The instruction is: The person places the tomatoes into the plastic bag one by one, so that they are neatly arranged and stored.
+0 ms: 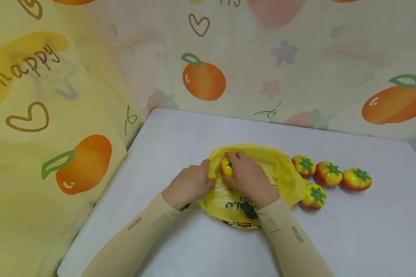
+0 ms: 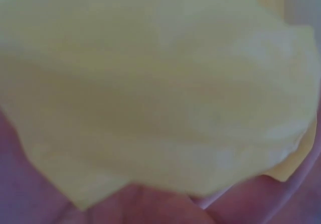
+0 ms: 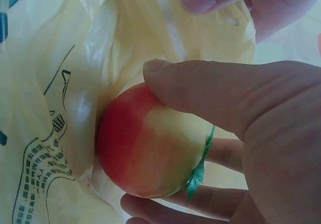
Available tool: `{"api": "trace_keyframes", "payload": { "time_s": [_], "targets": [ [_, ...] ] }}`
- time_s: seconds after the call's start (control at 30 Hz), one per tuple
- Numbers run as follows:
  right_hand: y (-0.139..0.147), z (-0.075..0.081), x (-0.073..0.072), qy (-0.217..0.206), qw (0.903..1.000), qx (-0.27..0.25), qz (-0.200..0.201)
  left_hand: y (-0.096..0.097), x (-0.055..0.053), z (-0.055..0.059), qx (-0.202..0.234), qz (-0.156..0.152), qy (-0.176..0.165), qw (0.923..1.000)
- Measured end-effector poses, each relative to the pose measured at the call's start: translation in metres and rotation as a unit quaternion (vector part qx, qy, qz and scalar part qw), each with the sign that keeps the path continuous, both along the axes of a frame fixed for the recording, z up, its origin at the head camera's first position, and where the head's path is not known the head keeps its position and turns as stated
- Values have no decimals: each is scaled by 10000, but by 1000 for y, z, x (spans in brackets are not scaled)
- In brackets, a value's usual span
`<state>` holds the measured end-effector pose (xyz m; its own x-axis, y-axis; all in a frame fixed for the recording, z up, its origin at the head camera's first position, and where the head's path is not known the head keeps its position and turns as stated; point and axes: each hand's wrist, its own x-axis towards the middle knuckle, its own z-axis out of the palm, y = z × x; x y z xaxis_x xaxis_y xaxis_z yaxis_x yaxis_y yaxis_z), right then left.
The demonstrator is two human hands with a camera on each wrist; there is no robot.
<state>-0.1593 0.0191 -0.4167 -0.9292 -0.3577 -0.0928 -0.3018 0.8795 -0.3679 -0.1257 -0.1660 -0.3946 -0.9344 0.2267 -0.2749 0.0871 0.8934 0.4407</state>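
My right hand (image 1: 250,177) holds a red-and-yellow artificial tomato (image 1: 225,167) inside the mouth of a yellow plastic bag (image 1: 286,161). The right wrist view shows the thumb on one side of this tomato (image 3: 150,143) and fingers on the other, with its green leaves toward the palm. At the bag's left rim, my left hand (image 1: 190,185) pinches the plastic between thumb and fingers. Bag film (image 2: 160,93) covers most of the left wrist view, hiding part of that hand. The bag lies on its side, with dark printing on it.
Several more artificial tomatoes (image 1: 327,174) lie on the white table (image 1: 367,231) to the right of the bag, the nearest ones against its edge. A fruit-patterned cloth (image 1: 242,88) stands along the table's back and left sides.
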Motion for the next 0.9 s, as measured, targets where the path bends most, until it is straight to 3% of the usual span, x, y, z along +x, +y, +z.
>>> {"api": "trace_keyframes", "payload": {
  "time_s": [0.23,0.5,0.77,0.9],
  "targets": [
    [9,1,3,36,10000,3,-11,5,-2,-1,-25,-36,-32,10000],
    [30,18,22,153,9998,-68,-116,10,-2,-6,-134,32,-61,9999],
    [75,52,51,834,9965,-13,-82,5,-2,-5,-10,284,-166,9995],
    [103,62,64,1217,9923,-37,-211,4,-2,-3,-41,341,-174,9993]
  ]
}}
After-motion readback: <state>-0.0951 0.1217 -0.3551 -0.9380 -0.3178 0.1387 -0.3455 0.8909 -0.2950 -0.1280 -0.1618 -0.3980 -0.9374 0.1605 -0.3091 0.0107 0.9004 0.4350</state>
